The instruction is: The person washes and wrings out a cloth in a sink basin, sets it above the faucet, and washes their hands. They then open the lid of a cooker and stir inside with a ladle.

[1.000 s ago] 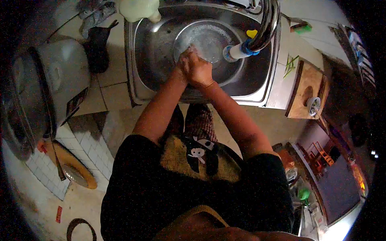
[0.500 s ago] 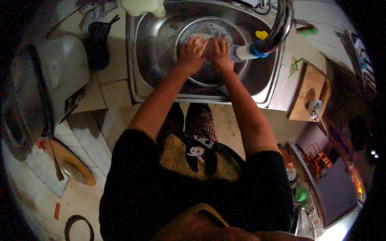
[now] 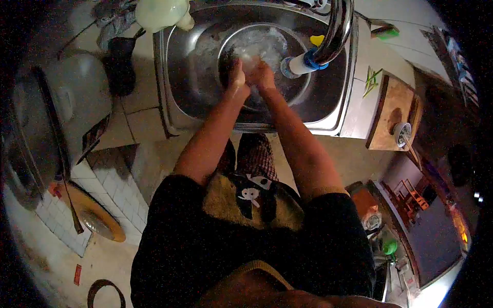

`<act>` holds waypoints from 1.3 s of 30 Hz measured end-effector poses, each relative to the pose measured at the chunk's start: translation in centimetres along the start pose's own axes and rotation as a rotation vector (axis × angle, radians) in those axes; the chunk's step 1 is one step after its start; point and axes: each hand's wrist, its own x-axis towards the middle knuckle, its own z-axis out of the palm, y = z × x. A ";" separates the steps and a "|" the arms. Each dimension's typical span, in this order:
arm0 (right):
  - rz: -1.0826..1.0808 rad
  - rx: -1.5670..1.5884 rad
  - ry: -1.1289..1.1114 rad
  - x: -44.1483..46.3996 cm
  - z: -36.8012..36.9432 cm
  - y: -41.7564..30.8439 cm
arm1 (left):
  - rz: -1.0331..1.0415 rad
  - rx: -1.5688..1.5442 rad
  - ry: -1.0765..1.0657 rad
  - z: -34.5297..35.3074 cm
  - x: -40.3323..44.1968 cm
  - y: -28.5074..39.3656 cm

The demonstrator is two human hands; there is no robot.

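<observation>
Both hands are over a round metal basin (image 3: 303,92) with foamy water, inside the steel sink (image 3: 177,77). My left hand (image 3: 238,79) is turned on its side at the basin's left part, its fingers blurred. My right hand (image 3: 262,74) is close beside it on the right, fingers pointing up and inward, also blurred. Whether either one holds anything cannot be made out. The white and blue faucet nozzle (image 3: 300,65) hangs just right of my right hand.
A pale green container (image 3: 162,14) stands at the sink's upper left corner. On the right are a green brush (image 3: 385,32), green stalks (image 3: 371,82) and a wooden board (image 3: 387,113) with a small bowl (image 3: 402,134). A dark cloth (image 3: 120,66) lies at left.
The hands were clasped together, then spread apart with fingers out over the foamy water. Now they are close together again, turned inward. The whole view has shifted slightly.
</observation>
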 end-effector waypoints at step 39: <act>0.136 0.481 0.046 -1.0 -14.6 -5.7 | 0.147 1.048 -0.423 -1.0 -6.5 11.3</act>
